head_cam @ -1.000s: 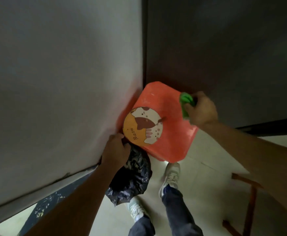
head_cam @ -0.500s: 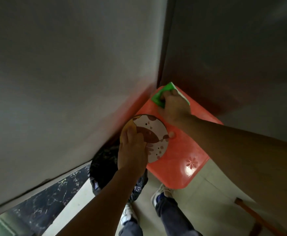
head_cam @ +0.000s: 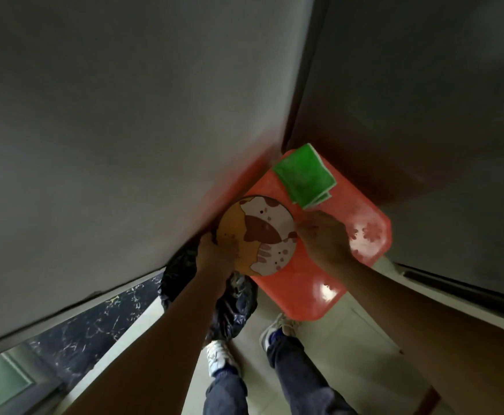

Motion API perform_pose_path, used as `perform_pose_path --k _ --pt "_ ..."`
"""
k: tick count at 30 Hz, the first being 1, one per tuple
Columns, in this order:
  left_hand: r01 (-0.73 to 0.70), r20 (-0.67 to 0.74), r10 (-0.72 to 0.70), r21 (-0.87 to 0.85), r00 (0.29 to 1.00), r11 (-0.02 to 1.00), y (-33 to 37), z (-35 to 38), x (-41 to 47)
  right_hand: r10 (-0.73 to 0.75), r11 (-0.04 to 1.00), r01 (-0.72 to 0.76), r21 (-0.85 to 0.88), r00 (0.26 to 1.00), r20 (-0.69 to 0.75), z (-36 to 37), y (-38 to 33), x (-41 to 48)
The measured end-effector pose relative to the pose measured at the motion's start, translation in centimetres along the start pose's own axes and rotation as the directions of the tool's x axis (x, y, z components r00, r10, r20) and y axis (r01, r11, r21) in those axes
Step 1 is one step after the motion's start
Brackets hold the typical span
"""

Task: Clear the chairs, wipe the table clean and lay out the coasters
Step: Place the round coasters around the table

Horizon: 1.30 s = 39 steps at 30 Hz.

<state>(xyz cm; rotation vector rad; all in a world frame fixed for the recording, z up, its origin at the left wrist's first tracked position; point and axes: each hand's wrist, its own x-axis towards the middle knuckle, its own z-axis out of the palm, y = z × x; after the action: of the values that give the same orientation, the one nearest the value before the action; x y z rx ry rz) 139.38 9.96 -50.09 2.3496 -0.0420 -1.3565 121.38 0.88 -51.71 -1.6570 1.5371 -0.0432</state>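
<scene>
A round coaster with a cat picture lies on an orange plastic stool seat in the corner between two walls. My left hand grips the coaster's lower left edge. At the coaster's right edge is my right hand, fingers touching the rim. A folded green cloth rests loose on the far corner of the stool, apart from both hands.
A black plastic bag hangs below the left hand beside the stool. Grey walls close in on the left and behind. My feet in white shoes stand on pale floor tiles. A dark marbled strip runs along the left.
My right hand let go of the green cloth, which now lies on the stool's far corner, and moved to the coaster's right edge. My left hand shifted to the coaster's lower left edge.
</scene>
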Motion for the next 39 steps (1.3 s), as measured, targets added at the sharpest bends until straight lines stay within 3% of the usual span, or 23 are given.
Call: perform_pose_path --k 2,6,10,13,15,22,28,34,39 --pt "0.109 0.075 -0.099 -0.149 0.992 0.983 -0.1 0.0 0.0 0.071 0.997 -0.070 -0.030 0.997 0.040 1.2 -0.2 0.0" --pt "0.127 0.080 -0.111 -0.227 0.991 0.966 -0.2 0.4 -0.4 0.097 0.990 -0.099 -0.102 0.995 -0.018 1.5 -1.2 0.3" --pt "0.118 0.175 -0.076 -0.244 0.982 0.963 -0.4 -0.6 -1.2 0.227 0.971 -0.230 0.066 0.973 0.048 1.2 -1.3 -0.5" --pt "0.085 0.285 -0.032 -0.175 0.958 0.981 -0.8 -2.7 -3.5 0.361 0.859 -0.392 0.331 0.920 0.152 0.8 -1.4 -2.7" --pt "0.067 0.333 -0.017 -0.140 0.943 0.988 -1.2 -4.0 -5.7 0.396 0.797 -0.442 0.412 0.897 0.198 0.5 -1.5 -5.1" --pt "0.102 0.428 -0.004 -0.205 0.904 0.974 -2.7 -7.7 -13.9 0.262 0.894 -0.246 0.374 0.965 0.007 -1.7 -4.3 -16.6" --pt "-0.002 0.470 0.099 -0.202 0.877 0.979 -3.8 -12.1 -21.7 0.211 0.937 -0.164 0.309 0.969 -0.127 -4.5 -7.6 -27.0" --pt "-0.178 0.631 0.158 -0.032 0.760 0.983 -5.7 -17.8 -28.5 0.202 0.951 -0.121 0.284 0.940 -0.277 -5.6 -10.0 -37.9" --pt "-0.358 0.735 0.178 0.094 0.655 0.929 -8.0 -19.0 -33.0 0.213 0.952 -0.105 0.288 0.901 -0.377 -5.2 -9.4 -45.5"
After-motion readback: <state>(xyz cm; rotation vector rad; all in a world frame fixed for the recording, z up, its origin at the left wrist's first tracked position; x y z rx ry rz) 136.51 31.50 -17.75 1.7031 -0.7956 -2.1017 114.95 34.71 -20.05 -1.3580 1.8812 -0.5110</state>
